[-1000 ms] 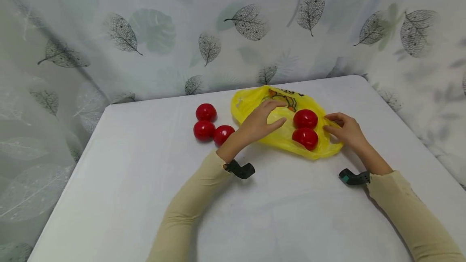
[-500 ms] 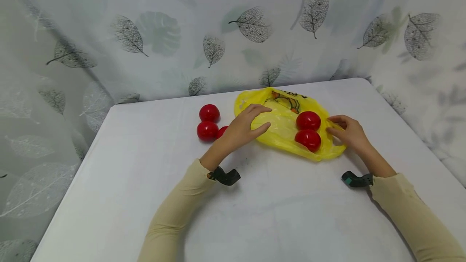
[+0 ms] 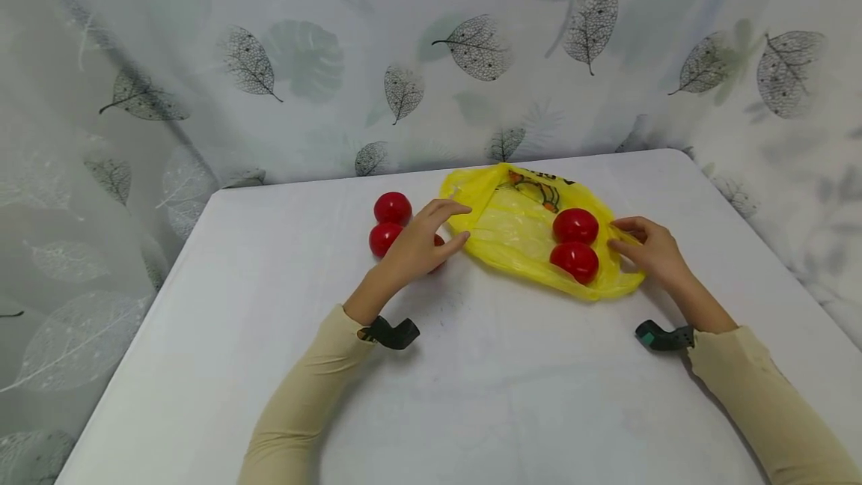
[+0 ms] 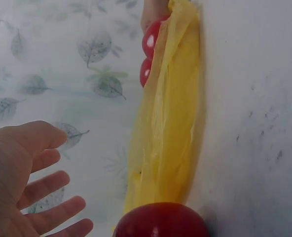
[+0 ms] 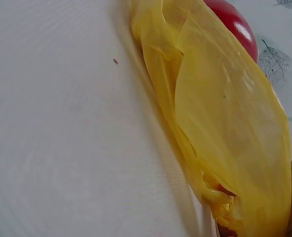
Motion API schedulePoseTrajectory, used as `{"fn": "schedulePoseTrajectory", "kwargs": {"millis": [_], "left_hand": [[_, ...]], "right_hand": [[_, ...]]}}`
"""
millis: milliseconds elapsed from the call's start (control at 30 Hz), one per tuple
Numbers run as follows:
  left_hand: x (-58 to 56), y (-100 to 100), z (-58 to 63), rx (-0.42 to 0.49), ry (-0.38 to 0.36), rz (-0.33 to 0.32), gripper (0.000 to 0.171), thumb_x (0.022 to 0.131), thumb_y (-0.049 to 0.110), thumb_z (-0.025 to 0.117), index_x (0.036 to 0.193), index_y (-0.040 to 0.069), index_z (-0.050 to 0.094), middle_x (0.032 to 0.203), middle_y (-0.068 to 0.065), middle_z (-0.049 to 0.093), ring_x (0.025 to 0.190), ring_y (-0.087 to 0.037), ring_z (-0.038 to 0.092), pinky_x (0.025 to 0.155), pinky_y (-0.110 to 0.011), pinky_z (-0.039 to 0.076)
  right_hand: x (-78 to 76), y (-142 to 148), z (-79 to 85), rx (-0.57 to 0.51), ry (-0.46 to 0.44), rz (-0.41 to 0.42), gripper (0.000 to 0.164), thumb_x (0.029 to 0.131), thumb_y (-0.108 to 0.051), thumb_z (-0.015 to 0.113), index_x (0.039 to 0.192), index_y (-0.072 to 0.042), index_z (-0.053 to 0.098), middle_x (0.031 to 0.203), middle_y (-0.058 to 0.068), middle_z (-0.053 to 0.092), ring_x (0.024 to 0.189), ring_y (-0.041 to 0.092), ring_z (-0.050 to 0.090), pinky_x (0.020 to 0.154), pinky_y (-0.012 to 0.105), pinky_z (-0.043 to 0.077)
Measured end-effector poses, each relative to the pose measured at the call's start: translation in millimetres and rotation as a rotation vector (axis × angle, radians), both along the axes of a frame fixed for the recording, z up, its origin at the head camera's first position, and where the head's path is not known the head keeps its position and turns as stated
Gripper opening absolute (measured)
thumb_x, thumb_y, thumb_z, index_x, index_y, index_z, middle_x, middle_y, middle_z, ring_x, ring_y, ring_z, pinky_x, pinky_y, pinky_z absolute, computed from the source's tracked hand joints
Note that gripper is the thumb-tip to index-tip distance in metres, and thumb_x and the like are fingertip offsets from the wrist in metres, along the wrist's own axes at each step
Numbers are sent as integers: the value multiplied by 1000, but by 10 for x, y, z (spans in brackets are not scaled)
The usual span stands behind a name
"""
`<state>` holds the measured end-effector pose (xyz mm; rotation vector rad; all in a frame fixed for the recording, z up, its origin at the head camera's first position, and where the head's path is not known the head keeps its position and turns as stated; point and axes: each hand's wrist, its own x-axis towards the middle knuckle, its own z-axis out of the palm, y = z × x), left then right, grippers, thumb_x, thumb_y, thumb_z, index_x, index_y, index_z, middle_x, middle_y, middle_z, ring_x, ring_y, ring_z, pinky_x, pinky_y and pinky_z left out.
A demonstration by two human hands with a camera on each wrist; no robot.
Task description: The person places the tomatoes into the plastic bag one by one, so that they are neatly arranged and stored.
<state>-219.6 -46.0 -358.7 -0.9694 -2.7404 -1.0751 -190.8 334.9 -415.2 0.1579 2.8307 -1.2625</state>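
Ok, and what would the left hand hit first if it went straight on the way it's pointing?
Probably the yellow bag, ahead of the left hand in the head view; the hand's height is unclear, so it might pass over.

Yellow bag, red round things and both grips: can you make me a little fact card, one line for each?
Yellow bag: thin and crinkly, lying on the white table; its middle shows here
Red round things by the bag's right end: two, touching each other or nearly so
Red round things left of the bag: three, one partly hidden behind the left grip
Left grip: fingers apart, over the left group, holding nothing
Right grip: holds the bag's right edge
Background: leaf-patterned cloth
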Motion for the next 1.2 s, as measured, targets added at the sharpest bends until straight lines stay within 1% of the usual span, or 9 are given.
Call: {"fn": "schedulePoseTrajectory", "kwargs": {"millis": [133, 267, 367, 533, 567, 767, 833, 1000, 1200], "left_hand": [[-21, -116, -53, 17, 13, 12, 43, 92, 19, 69, 132, 9, 58, 136, -8, 53, 128, -21, 48, 102, -36, 47], [-29, -242, -84, 46, 23, 17, 42, 92, 18, 68, 131, 7, 57, 135, -9, 53, 126, -22, 49, 101, -39, 48], [-31, -339, -92, 55, 24, 36, 42, 92, 17, 68, 131, 8, 57, 134, -9, 53, 126, -23, 48, 101, -43, 49], [-38, -495, -114, 70, 42, 71, 40, 92, 15, 68, 130, 7, 58, 131, -9, 55, 120, -26, 50, 100, -45, 49], [-39, -524, -119, 76, 43, 77, 40, 92, 15, 68, 130, 6, 58, 130, -10, 55, 119, -28, 51, 100, -45, 49], [-50, -668, -168, 72, -4, 142, 41, 92, 17, 67, 131, 8, 58, 132, -8, 54, 126, -27, 47, 98, -48, 50], [-60, -708, -194, 61, -16, 162, 41, 92, 18, 67, 131, 9, 57, 133, -7, 53, 129, -25, 45, 99, -48, 49], [-77, -809, -277, 47, -31, 195, 40, 93, 18, 66, 132, 10, 57, 133, -8, 53, 130, -25, 45, 104, -46, 46], [-96, -884, -369, 48, -50, 220, 42, 92, 16, 67, 132, 7, 56, 133, -13, 51, 128, -28, 46, 103, -46, 46]], "right_hand": [[-1, 3, 8, 6, 9, 9, 53, 99, -26, 57, 136, 9, 44, 134, 33, 46, 124, 48, 43, 105, 60, 37], [-1, 6, 12, 16, 12, 15, 54, 99, -28, 57, 136, 9, 44, 134, 33, 46, 123, 48, 43, 105, 60, 37], [2, 3, 16, 22, 14, 17, 55, 99, -29, 57, 136, 9, 44, 134, 32, 47, 123, 47, 44, 104, 58, 39], [7, 3, 11, 27, 12, 17, 56, 99, -30, 57, 137, 9, 43, 134, 33, 46, 122, 47, 44, 103, 55, 41], [7, 3, 7, 30, 11, 16, 56, 99, -30, 57, 137, 9, 43, 134, 32, 46, 122, 46, 44, 104, 51, 44], [4, 6, -11, 43, 14, 3, 54, 99, -30, 57, 137, 7, 45, 134, 30, 48, 121, 45, 46, 103, 45, 46], [8, 6, -12, 38, 13, 0, 55, 99, -31, 57, 137, 7, 45, 134, 31, 47, 122, 45, 45, 104, 51, 43], [8, 2, -14, 26, 5, 2, 55, 99, -30, 57, 137, 7, 44, 135, 30, 47, 124, 45, 44, 105, 50, 41], [-1, 1, -7, 30, 8, 9, 54, 99, -29, 57, 136, 8, 44, 134, 30, 47, 123, 45, 45, 105, 52, 41]]}}
